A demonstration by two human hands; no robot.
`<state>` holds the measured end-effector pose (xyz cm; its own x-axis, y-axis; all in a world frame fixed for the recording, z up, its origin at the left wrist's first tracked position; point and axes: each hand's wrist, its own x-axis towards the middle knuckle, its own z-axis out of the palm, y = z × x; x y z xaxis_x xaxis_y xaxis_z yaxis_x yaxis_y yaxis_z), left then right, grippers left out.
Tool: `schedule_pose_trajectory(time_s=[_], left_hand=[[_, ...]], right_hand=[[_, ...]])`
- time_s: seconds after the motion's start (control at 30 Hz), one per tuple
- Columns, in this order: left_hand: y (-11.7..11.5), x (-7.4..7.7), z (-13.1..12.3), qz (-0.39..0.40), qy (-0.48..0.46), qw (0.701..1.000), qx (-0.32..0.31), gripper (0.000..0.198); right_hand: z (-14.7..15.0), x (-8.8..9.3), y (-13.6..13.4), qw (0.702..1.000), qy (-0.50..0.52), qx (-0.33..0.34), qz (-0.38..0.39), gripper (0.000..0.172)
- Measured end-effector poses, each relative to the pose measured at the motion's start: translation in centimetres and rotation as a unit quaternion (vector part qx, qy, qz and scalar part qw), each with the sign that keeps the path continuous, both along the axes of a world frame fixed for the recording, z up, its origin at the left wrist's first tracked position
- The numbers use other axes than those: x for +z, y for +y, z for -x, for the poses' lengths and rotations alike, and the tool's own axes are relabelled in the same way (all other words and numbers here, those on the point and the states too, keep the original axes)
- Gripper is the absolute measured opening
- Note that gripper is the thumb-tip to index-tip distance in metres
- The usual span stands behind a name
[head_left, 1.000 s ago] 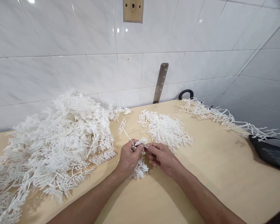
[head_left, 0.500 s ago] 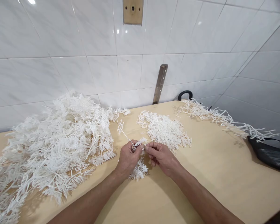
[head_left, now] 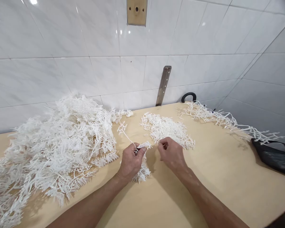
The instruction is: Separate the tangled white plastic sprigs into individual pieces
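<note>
L hand (head_left: 132, 161) pinched white sprig (head_left: 144, 145), middle hidden; thin stem (head_left: 128, 137) pointed far-left, long axis approx. diagonal. R hand (head_left: 172, 154) curled, couldn't tell if holding anything.

On your flat tan table (head_left: 228, 183): tall frilly white plastic-looking heap (head_left: 66, 142) left; small white plastic-looking snippet pile (head_left: 165, 126) mid-back, ahead of your right hand (head_left: 172, 153); forked white plastic-looking sprig (head_left: 144, 145) in your left hand (head_left: 131, 161), between heap and right hand. Back right: bare white plastic-looking stems (head_left: 218, 117), right end by black textured bag (head_left: 275, 158). Glossy white tile wall (head_left: 85, 28) behind.
</note>
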<state>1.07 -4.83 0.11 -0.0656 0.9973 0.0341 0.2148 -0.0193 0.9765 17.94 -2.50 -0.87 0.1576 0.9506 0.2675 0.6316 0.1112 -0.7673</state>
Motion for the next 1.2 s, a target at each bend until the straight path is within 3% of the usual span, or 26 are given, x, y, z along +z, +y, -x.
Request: schedule_pose_trajectory(time_s=[0.2, 0.3, 0.37, 0.47, 0.83, 1.2], left_hand=[[0.2, -0.2, 0.0, 0.045, -0.09, 0.995, -0.007, 0.044], [0.2, 0.0, 0.1, 0.046, -0.109, 0.993, -0.011, 0.048], [0.2, 0.1, 0.1, 0.042, -0.101, 0.994, -0.017, 0.045], [0.2, 0.0, 0.2, 0.028, -0.077, 0.996, -0.025, 0.041], [0.5, -0.5, 0.1, 0.004, -0.068, 0.997, -0.039, 0.032], [0.4, 0.0, 0.1, 0.053, -0.088, 0.994, -0.022, 0.035]], right_hand=[[-2.6, 0.9, 0.5, 0.997, 0.033, -0.065, -0.02, 0.031], [-1.5, 0.9, -0.1, 0.99, 0.119, 0.056, 0.051, 0.036], [-0.3, 0.7, -0.7, 0.962, 0.181, 0.161, 0.125, 0.041], [1.1, 0.2, -1.1, 0.928, 0.247, 0.216, 0.177, 0.045], [1.7, -0.7, -0.8, 0.908, 0.301, 0.206, 0.207, 0.04], [1.9, -0.8, -1.0, 0.948, 0.217, 0.185, 0.142, 0.023]])
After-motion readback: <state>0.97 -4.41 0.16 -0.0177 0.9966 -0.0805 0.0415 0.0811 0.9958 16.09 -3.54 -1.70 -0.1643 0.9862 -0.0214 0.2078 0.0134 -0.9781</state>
